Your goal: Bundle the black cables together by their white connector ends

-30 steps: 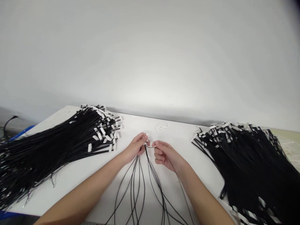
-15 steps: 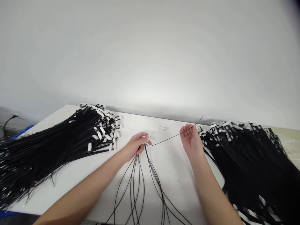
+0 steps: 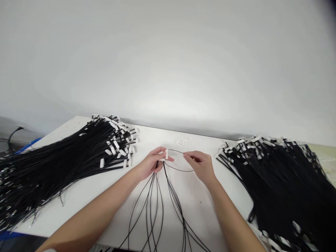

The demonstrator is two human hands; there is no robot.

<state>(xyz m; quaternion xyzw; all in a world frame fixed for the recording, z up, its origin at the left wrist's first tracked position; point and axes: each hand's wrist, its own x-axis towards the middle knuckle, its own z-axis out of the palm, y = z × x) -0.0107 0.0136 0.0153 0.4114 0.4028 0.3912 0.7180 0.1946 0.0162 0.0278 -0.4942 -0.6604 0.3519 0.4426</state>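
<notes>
My left hand (image 3: 154, 161) is closed, pinching a small white connector (image 3: 166, 154) between thumb and fingers. Several thin black wires (image 3: 173, 192) hang below that hand in two groups, one by the connector and one under the palm. My right hand (image 3: 199, 164) is closed in a pinch on one black wire (image 3: 174, 150), whose tip reaches left to the upper part of the connector. The same wire loops back beneath (image 3: 181, 170) toward the left hand. Whether the tip is inside the connector is too small to tell.
A thick bundle of black wires with white connectors (image 3: 115, 147) lies on the left. Another large bundle (image 3: 275, 175) covers the right side. Loose white connectors (image 3: 183, 141) lie behind my hands on the white table (image 3: 157, 134). A grey wall (image 3: 168, 70) rises behind.
My right hand has moved left and turned from half-open, palm up, to a pinch on the wire's end. The wire has gone from stretched out to a loop. My left hand stays put.
</notes>
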